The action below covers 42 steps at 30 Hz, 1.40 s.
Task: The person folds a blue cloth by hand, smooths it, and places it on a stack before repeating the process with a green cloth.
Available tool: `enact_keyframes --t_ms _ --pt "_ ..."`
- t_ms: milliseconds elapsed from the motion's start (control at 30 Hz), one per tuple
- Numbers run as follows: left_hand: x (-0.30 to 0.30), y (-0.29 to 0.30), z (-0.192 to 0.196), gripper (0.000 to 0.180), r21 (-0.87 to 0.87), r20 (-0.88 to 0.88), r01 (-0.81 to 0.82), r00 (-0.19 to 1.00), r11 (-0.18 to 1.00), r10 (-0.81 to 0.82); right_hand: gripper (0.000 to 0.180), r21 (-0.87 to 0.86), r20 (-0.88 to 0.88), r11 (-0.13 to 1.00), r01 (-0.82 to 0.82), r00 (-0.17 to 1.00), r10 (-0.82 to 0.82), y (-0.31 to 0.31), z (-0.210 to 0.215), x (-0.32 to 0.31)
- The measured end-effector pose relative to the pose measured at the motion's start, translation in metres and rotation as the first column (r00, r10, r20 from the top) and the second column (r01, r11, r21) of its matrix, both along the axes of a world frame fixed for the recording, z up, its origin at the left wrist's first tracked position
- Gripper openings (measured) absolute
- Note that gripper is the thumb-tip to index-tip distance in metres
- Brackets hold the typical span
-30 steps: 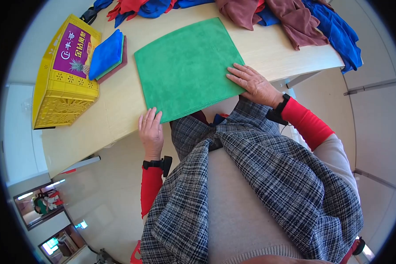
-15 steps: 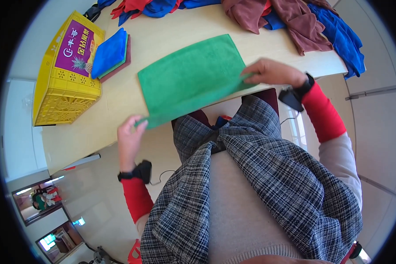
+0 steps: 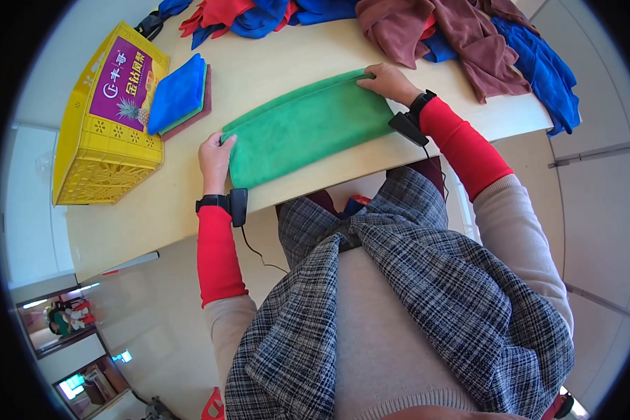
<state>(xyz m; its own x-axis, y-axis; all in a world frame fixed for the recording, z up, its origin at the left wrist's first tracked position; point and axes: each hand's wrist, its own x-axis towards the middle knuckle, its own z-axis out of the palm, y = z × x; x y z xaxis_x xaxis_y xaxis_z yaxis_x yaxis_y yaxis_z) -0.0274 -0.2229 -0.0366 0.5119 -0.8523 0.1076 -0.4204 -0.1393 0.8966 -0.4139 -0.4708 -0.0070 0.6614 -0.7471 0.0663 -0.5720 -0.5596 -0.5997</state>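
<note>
A green towel (image 3: 308,133) lies folded on the table in front of me, its long edges running from left to right. My left hand (image 3: 215,159) pinches its far left corner between thumb and fingers. At the far right corner, my right hand (image 3: 392,82) grips the same far edge, thumb and fingers closed on the cloth. That far edge stretches between both hands, slightly bowed. The near part of the towel rests flat close to the table's front edge.
Left of the towel, a stack of folded towels (image 3: 178,94), blue on top, leans by a yellow plastic crate (image 3: 108,161) with a purple label. Loose brown towels (image 3: 469,49), a blue towel (image 3: 542,77) and red and blue cloths (image 3: 248,17) lie along the far side of the table (image 3: 133,224).
Both hands have moved away from me, carrying the towel's near edge up to its far side. The towel now lies as a narrower strip.
</note>
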Motion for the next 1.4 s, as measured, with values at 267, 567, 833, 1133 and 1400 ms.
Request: enact_keyframes --t_ms 267,567,833,1133,1400 --pt "-0.006 0.036 -0.005 0.028 0.061 0.163 -0.122 0.98 0.991 0.111 0.042 0.474 0.125 0.871 0.13 0.969 -0.213 0.039 0.016 -0.015" --pt "-0.094 0.048 0.018 0.033 0.091 0.648 -0.488 0.691 0.868 0.32 0.029 -0.217 0.102 0.916 0.338 0.941 -0.323 0.088 -0.002 -0.014" --pt "-0.1 0.053 0.018 0.029 0.101 0.796 -0.545 0.546 0.833 0.261 0.022 -0.314 0.035 0.851 0.422 0.9 -0.434 0.093 -0.001 -0.009" --pt "-0.106 0.06 0.033 0.029 0.119 0.813 -0.544 0.534 0.831 0.233 0.026 -0.384 -0.062 0.862 0.331 0.922 -0.382 0.095 0.01 -0.015" --pt "-0.146 0.03 0.05 0.033 0.016 0.875 -0.068 0.485 0.998 0.019 0.068 -0.378 0.13 0.912 -0.156 0.967 0.219 0.175 0.03 0.05"
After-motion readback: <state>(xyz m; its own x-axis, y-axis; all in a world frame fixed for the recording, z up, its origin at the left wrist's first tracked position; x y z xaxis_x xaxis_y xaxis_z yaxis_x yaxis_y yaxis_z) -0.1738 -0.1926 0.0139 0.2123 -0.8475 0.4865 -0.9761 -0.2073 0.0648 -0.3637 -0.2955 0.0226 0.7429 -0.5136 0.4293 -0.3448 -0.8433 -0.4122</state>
